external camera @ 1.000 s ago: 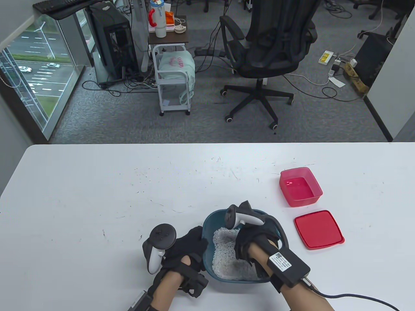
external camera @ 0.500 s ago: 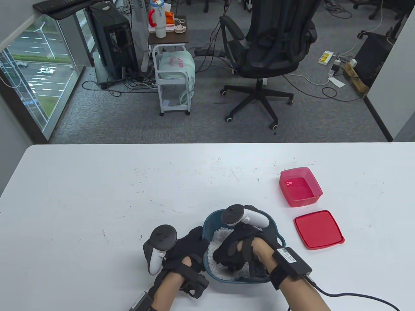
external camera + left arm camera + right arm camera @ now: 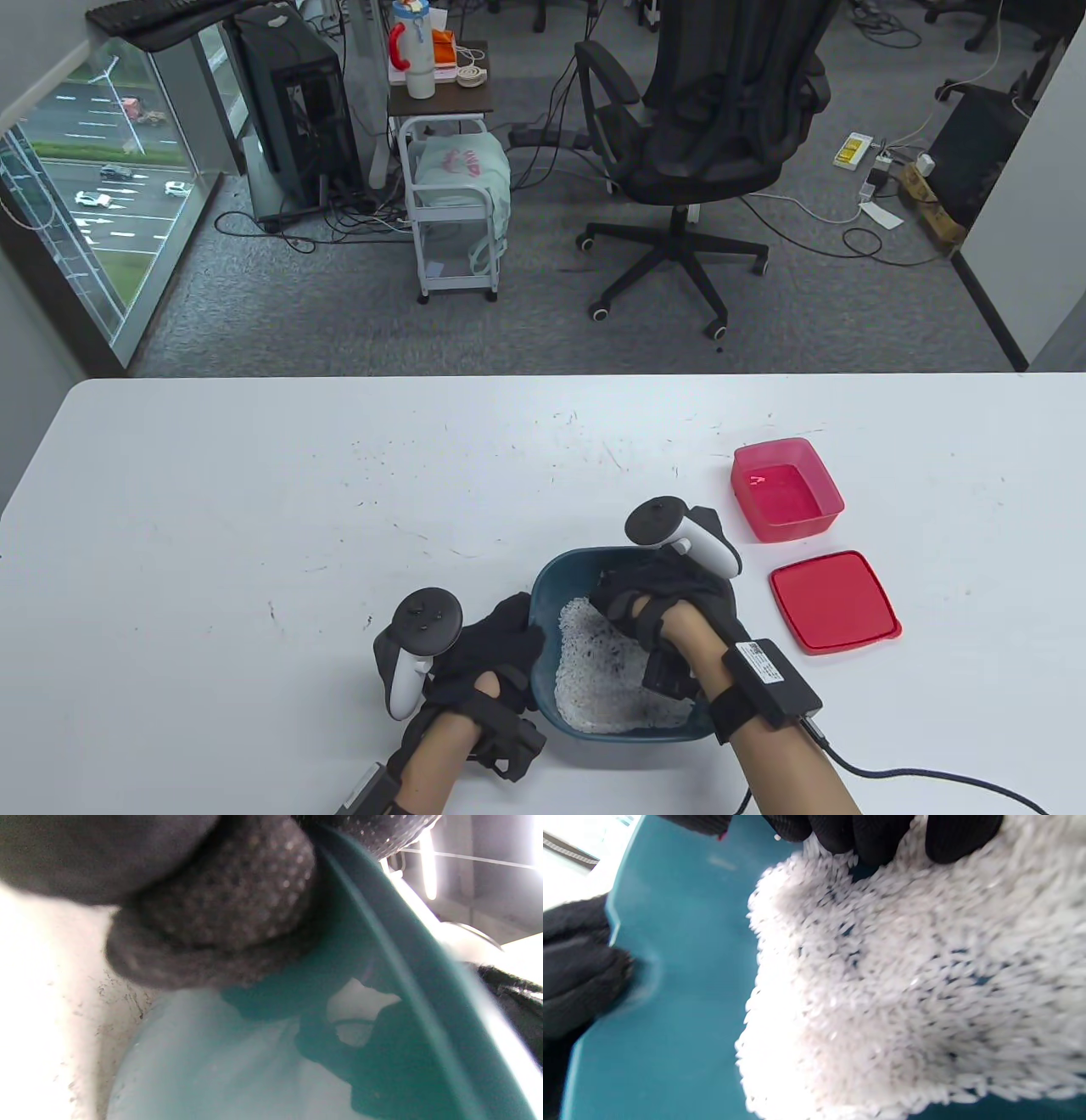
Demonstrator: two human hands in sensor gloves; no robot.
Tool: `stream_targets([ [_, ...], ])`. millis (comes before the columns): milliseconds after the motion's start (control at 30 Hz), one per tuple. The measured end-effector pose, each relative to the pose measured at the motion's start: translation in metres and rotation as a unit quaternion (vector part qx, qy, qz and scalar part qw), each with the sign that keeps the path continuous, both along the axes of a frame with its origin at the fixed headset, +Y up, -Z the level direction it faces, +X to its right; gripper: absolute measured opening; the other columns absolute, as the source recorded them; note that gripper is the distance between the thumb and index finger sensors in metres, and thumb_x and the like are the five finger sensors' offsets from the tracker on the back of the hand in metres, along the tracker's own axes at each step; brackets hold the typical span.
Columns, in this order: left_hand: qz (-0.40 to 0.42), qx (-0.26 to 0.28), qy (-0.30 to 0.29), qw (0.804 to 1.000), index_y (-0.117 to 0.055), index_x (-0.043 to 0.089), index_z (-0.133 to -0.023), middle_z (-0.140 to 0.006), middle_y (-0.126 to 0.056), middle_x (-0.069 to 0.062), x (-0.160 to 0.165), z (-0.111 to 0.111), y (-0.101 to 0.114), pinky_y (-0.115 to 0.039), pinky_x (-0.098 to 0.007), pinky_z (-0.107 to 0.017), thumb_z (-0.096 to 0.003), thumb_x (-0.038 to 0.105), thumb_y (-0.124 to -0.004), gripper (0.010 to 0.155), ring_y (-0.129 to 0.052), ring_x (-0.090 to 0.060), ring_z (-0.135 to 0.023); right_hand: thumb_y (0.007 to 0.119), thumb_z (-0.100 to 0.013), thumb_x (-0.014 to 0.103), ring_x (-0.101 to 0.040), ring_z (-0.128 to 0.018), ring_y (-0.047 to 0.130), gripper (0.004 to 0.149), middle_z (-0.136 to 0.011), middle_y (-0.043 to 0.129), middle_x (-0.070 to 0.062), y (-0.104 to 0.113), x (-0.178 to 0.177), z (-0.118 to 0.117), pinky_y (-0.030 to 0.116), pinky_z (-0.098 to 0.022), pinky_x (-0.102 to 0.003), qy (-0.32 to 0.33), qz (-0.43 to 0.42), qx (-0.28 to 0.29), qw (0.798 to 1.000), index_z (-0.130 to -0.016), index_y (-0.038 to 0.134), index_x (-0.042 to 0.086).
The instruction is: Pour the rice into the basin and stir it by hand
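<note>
Because loose and light, rice [image 3: 607, 679] shifts under any touch, lower centre of frame inside basin [image 3: 560, 586]; best steadied at rim. Left hand [image 3: 496, 645] curled over left rim, gripping. Right hand [image 3: 653, 598], fingers [image 3: 878, 834] bent into grains, holding nothing. Versus half a second ago: right hand swept from basin's lower left to upper right, more rice exposed.

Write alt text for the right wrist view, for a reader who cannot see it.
Black-gloved fingertips of the right hand dip from the top edge into a heap of white rice lying in a teal basin. At the left edge, the gloved left hand is at the basin's rim.
</note>
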State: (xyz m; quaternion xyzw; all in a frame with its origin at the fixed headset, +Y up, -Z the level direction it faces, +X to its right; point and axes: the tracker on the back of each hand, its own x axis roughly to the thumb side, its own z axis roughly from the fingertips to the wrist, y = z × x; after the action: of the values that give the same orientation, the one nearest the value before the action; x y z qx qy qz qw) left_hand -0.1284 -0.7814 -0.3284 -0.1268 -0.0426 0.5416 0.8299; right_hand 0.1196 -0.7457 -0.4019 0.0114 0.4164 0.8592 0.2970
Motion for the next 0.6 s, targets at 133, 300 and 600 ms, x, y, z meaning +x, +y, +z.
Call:
stream_targets([
  [133, 0.000, 0.000, 0.000, 1.000, -0.067, 0.000, -0.102, -0.091, -0.082, -0.032, 0.000, 0.000, 0.000, -0.098, -0.027, -0.001, -0.0483, 0.029, -0.082, 0.063, -0.111, -0.018, -0.008, 0.070, -0.040, 0.042, -0.055, -0.080, 0.071, 0.069, -0.096, 0.060, -0.031, 0.002, 0.009, 0.004, 0.067, -0.048, -0.072, -0.001, -0.044, -0.005, 0.999, -0.096, 0.058, 0.002],
  [300, -0.014, 0.008, -0.022, 1.000, -0.067, 0.000, -0.103, -0.093, -0.080, -0.032, -0.002, -0.002, 0.002, -0.099, -0.035, -0.011, -0.0486, 0.034, -0.082, 0.065, -0.112, -0.026, -0.023, 0.071, -0.041, 0.040, -0.056, -0.080, 0.071, 0.067, -0.096, 0.064, -0.030, 0.026, 0.011, 0.024, 0.064, -0.051, -0.071, 0.073, -0.078, 0.134, 0.985, -0.095, 0.064, 0.002],
  [600, -0.244, 0.218, 0.027, 0.944, -0.069, 0.013, -0.106, -0.110, -0.061, -0.028, -0.030, 0.004, 0.042, -0.071, -0.069, -0.062, -0.0460, 0.055, -0.078, 0.074, -0.081, -0.054, -0.088, 0.073, -0.039, 0.040, -0.050, -0.094, 0.052, 0.065, -0.104, 0.055, -0.022, 0.082, 0.027, 0.077, 0.046, -0.060, -0.076, 0.170, -0.026, 0.459, 0.872, -0.096, 0.068, 0.010],
])
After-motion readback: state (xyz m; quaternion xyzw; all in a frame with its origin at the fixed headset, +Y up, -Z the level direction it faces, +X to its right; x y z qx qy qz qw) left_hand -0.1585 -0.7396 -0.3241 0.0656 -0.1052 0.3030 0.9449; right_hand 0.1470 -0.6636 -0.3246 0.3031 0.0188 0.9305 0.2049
